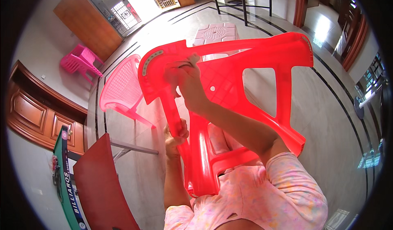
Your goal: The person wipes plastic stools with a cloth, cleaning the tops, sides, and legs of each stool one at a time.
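Note:
A red plastic armchair (224, 82) lies tipped across my lap, its legs pointing towards me. My left hand (176, 133) is wrapped around the narrow arm support on the chair's left side. Above it, my right hand (185, 73) presses on the broad curved corner beside a pale inlaid strip (152, 61). Crumpled edges of what looks like a cloth (194, 58) stick out from under the right fingers. The hand and red glare hide most of that cloth. A small white round spot (212, 88) shows on the seat panel.
A pink plastic chair (121, 86) stands close at left, with stacked pink stools (81, 61) by the wall. Beyond the red chair is a pale pink stool (216, 33). A dark red board (101, 184) and a billiard table (63, 168) lean at lower left. A black metal-legged stand (244, 6) is behind.

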### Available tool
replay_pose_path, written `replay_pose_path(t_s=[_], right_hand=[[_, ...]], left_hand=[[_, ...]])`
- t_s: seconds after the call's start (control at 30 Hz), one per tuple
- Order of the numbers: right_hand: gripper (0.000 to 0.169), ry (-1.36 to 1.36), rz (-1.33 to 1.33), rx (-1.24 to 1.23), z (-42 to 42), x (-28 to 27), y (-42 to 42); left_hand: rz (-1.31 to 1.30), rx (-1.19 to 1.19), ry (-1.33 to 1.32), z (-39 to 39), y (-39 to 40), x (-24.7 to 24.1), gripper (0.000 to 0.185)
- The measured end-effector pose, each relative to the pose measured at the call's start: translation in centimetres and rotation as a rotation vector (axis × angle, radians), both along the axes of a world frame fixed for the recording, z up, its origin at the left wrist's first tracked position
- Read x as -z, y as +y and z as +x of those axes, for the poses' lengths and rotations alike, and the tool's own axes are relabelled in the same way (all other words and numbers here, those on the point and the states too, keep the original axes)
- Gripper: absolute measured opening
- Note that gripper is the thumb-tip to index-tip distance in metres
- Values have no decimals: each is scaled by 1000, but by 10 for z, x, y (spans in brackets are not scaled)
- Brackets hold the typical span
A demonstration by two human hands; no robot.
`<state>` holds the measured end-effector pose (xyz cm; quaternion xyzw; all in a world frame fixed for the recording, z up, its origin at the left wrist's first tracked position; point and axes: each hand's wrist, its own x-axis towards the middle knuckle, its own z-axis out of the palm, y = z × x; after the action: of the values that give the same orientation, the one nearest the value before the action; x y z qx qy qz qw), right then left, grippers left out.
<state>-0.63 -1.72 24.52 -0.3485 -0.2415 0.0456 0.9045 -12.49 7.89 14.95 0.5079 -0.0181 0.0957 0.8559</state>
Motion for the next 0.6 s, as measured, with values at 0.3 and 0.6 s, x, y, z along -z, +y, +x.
replay_pose_path(t_s=[0.3,0.6], right_hand=[[15,-364,-116,372,-6,5,8],[8,-183,-207,159,-46,68,24]], left_hand=[[98,97,-133,4,3,9,51],[87,-31,-8,-8,-3,11,82]])
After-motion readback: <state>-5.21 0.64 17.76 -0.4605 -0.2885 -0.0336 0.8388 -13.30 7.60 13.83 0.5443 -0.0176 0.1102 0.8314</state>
